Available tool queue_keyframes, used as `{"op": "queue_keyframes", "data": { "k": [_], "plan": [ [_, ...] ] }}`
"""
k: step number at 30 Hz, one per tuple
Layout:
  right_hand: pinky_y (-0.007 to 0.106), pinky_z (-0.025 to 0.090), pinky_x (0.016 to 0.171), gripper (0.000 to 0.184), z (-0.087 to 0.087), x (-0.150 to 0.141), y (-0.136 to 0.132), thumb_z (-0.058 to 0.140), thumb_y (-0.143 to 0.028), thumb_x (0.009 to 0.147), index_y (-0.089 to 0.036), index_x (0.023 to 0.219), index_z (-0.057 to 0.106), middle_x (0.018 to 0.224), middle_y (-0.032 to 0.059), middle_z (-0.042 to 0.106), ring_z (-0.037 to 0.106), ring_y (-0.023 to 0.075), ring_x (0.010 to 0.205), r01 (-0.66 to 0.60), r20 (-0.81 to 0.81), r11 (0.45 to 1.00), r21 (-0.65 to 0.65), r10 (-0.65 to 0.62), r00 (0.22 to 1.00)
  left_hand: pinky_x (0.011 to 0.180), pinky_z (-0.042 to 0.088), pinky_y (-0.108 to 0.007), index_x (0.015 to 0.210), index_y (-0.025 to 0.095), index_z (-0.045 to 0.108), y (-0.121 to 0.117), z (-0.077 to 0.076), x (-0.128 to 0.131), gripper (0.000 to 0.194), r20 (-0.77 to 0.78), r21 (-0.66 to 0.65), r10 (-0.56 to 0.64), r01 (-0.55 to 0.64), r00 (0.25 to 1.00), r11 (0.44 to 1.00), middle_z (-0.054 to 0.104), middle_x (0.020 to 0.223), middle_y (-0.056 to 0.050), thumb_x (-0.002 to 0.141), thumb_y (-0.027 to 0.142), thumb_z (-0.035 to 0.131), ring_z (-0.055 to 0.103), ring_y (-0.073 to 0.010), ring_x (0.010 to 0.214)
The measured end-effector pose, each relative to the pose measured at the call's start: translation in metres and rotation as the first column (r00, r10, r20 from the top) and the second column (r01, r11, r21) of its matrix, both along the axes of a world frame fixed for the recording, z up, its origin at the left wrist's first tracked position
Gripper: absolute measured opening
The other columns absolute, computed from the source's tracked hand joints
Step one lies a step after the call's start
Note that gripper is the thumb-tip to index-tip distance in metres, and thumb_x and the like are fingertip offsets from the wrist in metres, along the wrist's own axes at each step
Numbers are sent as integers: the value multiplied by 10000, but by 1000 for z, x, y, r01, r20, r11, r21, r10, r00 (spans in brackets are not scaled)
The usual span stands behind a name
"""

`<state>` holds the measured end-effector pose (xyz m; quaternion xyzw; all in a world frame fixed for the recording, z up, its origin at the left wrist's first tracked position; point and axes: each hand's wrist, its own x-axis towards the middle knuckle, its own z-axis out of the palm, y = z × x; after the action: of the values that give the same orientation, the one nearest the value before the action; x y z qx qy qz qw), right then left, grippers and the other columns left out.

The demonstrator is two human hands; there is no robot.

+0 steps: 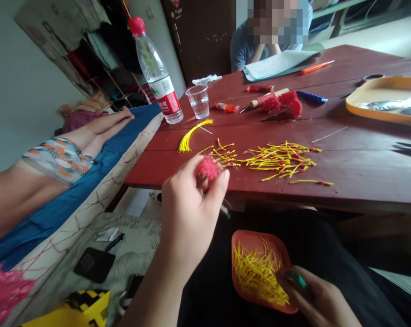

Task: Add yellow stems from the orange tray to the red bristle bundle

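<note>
My left hand (188, 204) is raised near the table's front edge, thumb and fingers closed around a round bundle of small red pieces (209, 168). Low at the right, my right hand (323, 295) grips a small tool with a green part (299, 280); its tip is blurred. That hand is at the corner of an orange tray (256, 233) on my lap. Inside lie many thin yellow strands (256, 272). Beyond my left hand, a loose pile of red-tipped yellow strands (280, 159) and a tied yellow bunch (193, 135) rest on the table.
On the red-brown table (368, 168) stand a plastic bottle (164, 91) and a cup of water (198, 104). Red bundles (290, 103), a blue pen (310, 96) and a yellow tray (378, 116) lie further back. One person sits opposite; another lies on the bed (116, 141).
</note>
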<state>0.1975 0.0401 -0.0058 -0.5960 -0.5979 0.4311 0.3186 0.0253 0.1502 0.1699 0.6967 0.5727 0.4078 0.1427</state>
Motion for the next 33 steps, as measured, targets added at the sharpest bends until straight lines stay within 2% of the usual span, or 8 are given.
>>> {"op": "queue_keyframes", "data": {
  "k": [2,4,6,8,12,17,27,33],
  "plan": [
    [223,465,508,265,-4,-2,10,411,-293,831,-177,773,641,664,42,641,599,174,548,-95,233,994,47,81,969,517,300,-208,800,215,515,-26,-7,-7,50,275,-277,-86,164,958,947,433,624,59,814,261,528,398,-86,561],
    [253,485,585,282,-8,-3,25,405,-156,796,-195,882,671,869,77,675,649,196,682,-204,402,978,41,171,900,518,285,-202,836,214,487,-49,-25,-15,98,540,-524,-50,383,840,761,399,640,61,833,312,492,342,-75,549],
    [278,479,590,327,-13,-6,40,426,-86,754,-229,892,686,901,73,669,655,214,710,-271,455,962,25,231,860,484,243,-203,824,181,492,-69,-52,-22,159,723,-621,149,539,675,569,396,632,56,823,340,492,285,-62,509],
    [287,465,568,326,-16,-10,52,459,-55,724,-243,839,700,858,67,664,655,232,704,-339,486,941,7,293,823,478,233,-202,837,156,506,-84,-81,-26,178,749,-659,358,574,557,486,445,638,42,780,316,558,315,-50,491],
    [300,433,500,269,-19,-18,60,477,-45,731,-191,789,696,863,110,660,659,260,639,-418,527,907,-46,377,761,566,349,-246,783,132,545,-104,-118,-26,191,767,-626,534,596,355,503,535,580,10,691,262,652,479,-103,554],
    [314,431,528,280,-22,-15,57,426,-58,768,-187,829,667,914,117,658,664,269,671,-408,489,910,-80,392,779,477,293,-219,775,131,560,-114,-132,-22,180,724,-622,642,641,252,449,524,519,38,672,229,670,402,-58,434],
    [226,394,454,257,-9,-1,31,371,-294,858,-201,654,496,538,-15,552,555,160,501,-240,264,967,-87,255,930,399,127,-197,746,166,518,-123,-147,-18,259,689,-687,644,585,334,431,406,443,87,651,337,686,204,-23,379],
    [311,401,505,202,-13,-3,20,366,-254,806,-199,824,560,801,86,605,596,239,592,-46,335,999,-9,46,941,387,100,-178,784,139,568,-116,-144,-5,343,640,-766,619,439,456,469,342,452,111,574,349,741,177,-8,374]
  ]
}}
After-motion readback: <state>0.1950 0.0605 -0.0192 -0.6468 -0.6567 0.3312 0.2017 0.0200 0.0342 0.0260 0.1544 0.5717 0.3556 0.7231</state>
